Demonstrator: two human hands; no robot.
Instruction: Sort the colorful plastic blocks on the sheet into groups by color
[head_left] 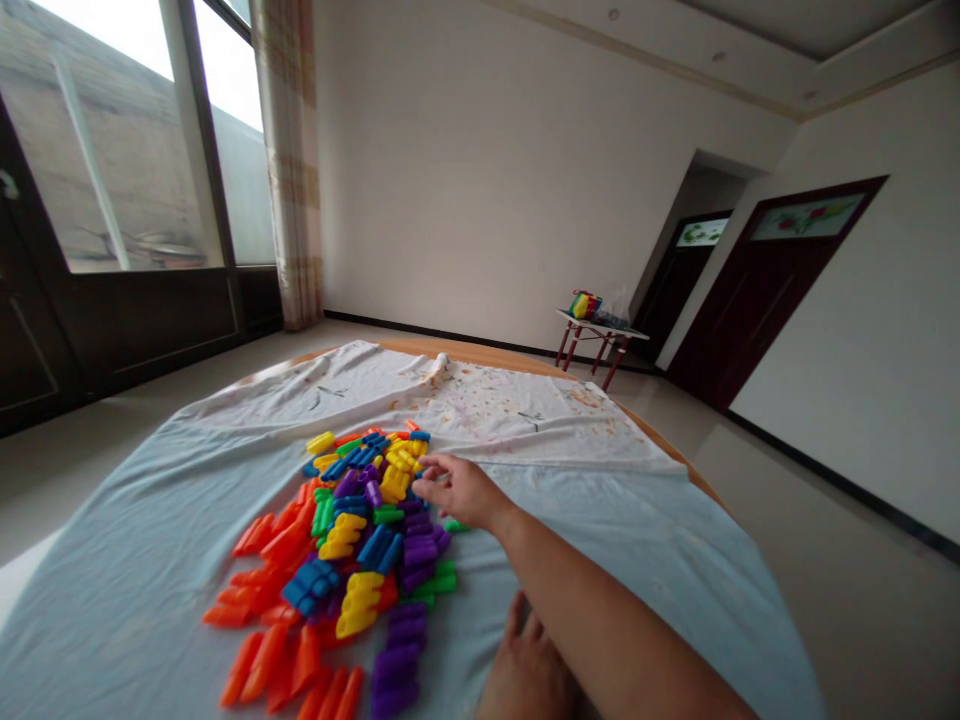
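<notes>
"Showing nearest: left hand (525,672), partly behind the right forearm (600,605), grip cannot be told."

"Next?"

"Plastic pieces (341,537), assorted colours, heaped on pale blue cloth (630,540). Right hand (439,482), one, fingers apart, beside the heap's far yellow pieces (395,483)."

"Beyond?"

"White patterned cloth (495,405); then small table (600,328), red-legged, loaded."

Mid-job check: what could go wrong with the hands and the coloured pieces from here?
The right hand is close to the heaped yellow pieces, so its fingers might knock neighbours loose.

The cloth is creased; if an arm drags it, the pile could shift.

The right forearm partly covers the left hand, so the two could bump, and I can't tell whether the left holds anything.
</notes>
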